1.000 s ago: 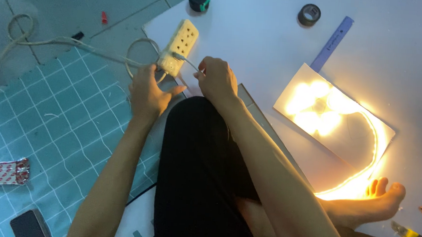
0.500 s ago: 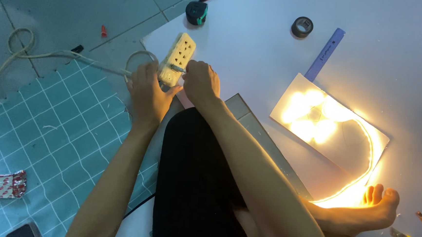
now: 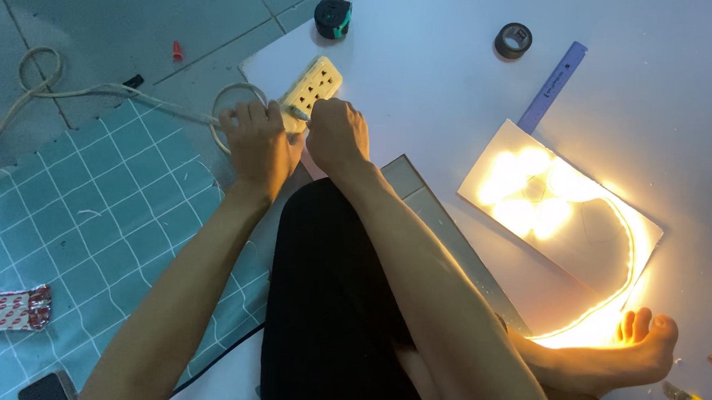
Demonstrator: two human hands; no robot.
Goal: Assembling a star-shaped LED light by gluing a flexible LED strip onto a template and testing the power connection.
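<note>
A cream power strip (image 3: 314, 89) lies on the white board (image 3: 431, 56), its pale cable (image 3: 91, 93) trailing left across the tiled floor. My left hand (image 3: 254, 140) rests fingers down at the strip's near end, touching it. My right hand (image 3: 337, 135) is closed around a small plug or wire end at the same near end of the strip; what it grips is mostly hidden. A glowing light strip (image 3: 613, 298) curves around a white panel (image 3: 562, 204) to the right.
A black tape measure (image 3: 332, 17), a dark tape roll (image 3: 513, 40) and a purple ruler (image 3: 552, 84) lie at the far side. A teal grid mat (image 3: 66, 223) covers the floor left, with a red-and-white packet (image 3: 16, 308). My black-clad knee and bare foot (image 3: 610, 351) are below.
The view shifted so the power strip sits lower and nearer centre. Both hands stayed at its near end; my left hand flattened down beside it.
</note>
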